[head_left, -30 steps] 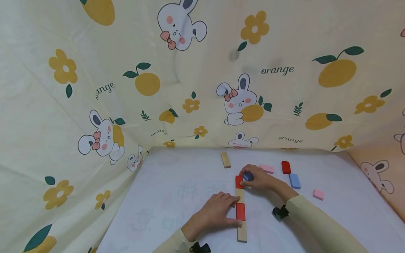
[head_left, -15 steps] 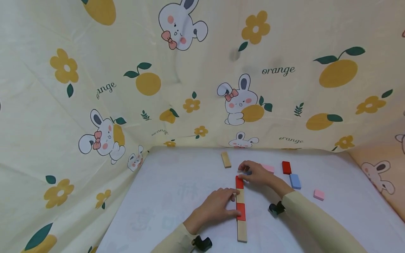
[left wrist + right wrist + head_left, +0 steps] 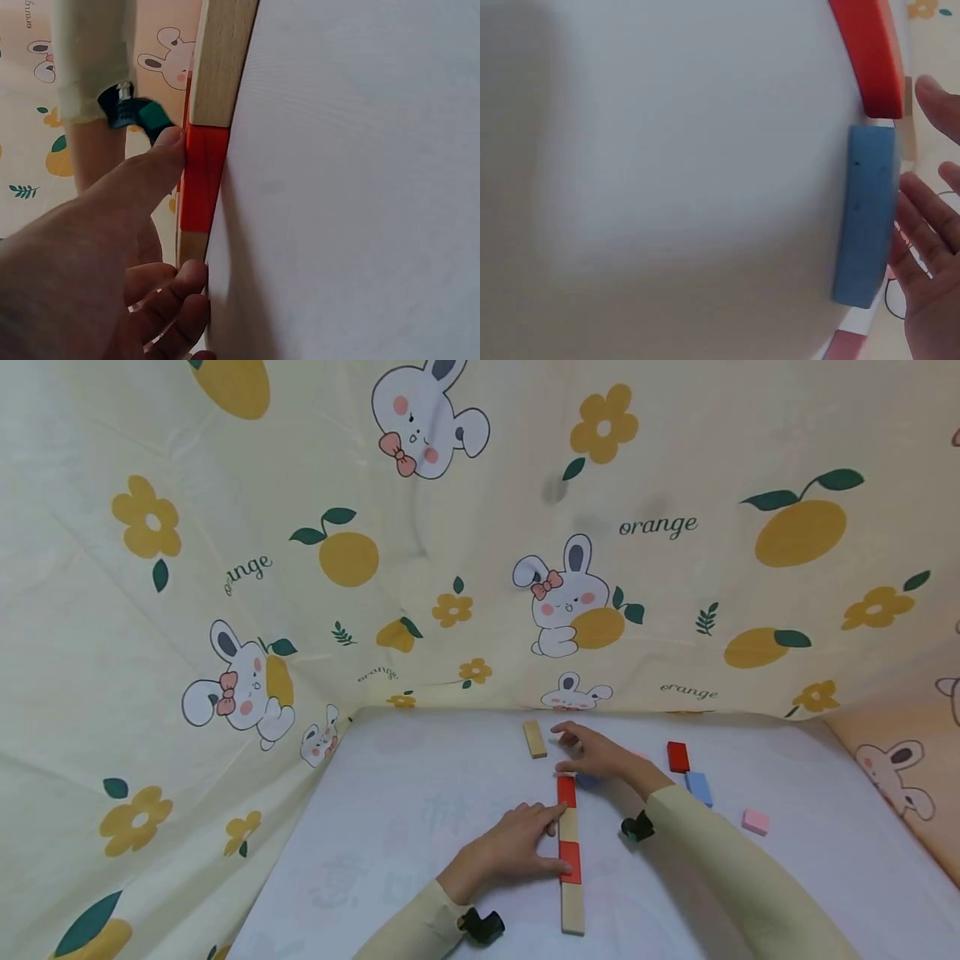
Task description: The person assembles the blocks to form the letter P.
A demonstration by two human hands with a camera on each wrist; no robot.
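Observation:
A straight row of wooden blocks runs away from me in the head view: a near plain block [image 3: 572, 908], a red block [image 3: 571, 864], another plain block [image 3: 568, 827] and a far red block [image 3: 567, 790]. My left hand [image 3: 510, 845] lies along its left side, thumb on the nearer red block [image 3: 204, 176], forefinger by the far end. Beside the far red block, a blue block [image 3: 865, 217] shows partly under my right hand [image 3: 600, 755]. That hand holds nothing; its spread fingers reach near a loose plain block [image 3: 535, 739].
On the right of the white table [image 3: 390, 827] lie a red block [image 3: 678, 757], a blue block [image 3: 698, 789] and a small pink block [image 3: 755, 821]. Another pink block is mostly hidden behind the right hand. A printed cloth [image 3: 465, 527] hangs behind the table.
My right hand has released the dark blue block beside the row's far end and moved up and left toward the loose plain block. My left hand has shifted slightly farther along the row.

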